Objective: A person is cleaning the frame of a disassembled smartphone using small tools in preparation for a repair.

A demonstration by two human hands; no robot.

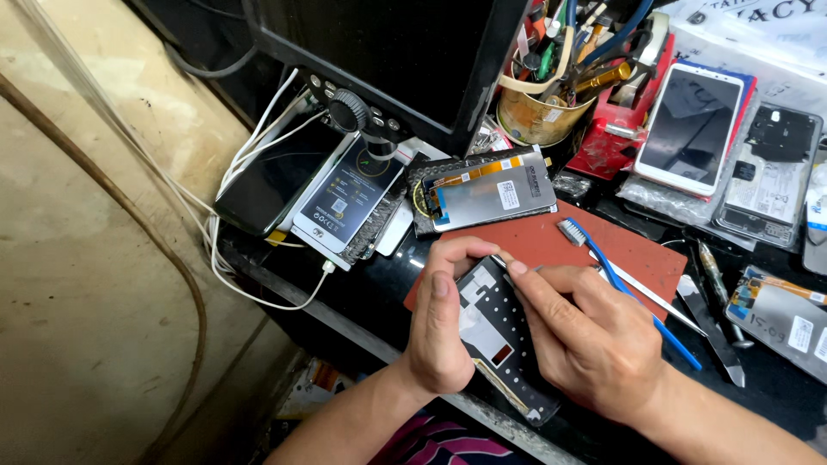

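while left hand (439, 323) grips phone frame (500, 340), right hand (586, 340) pinches top edge.

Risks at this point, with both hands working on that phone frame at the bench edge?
1. The phone frame overhangs the front edge of the bench, propped only by the left hand; a slip could drop it.
2. The right hand presses a thin metal tool at the frame's top corner; it could skid and gouge the panel or jab the left thumb.
3. The blue toothbrush and tweezers lie right beside the right hand, easily knocked.
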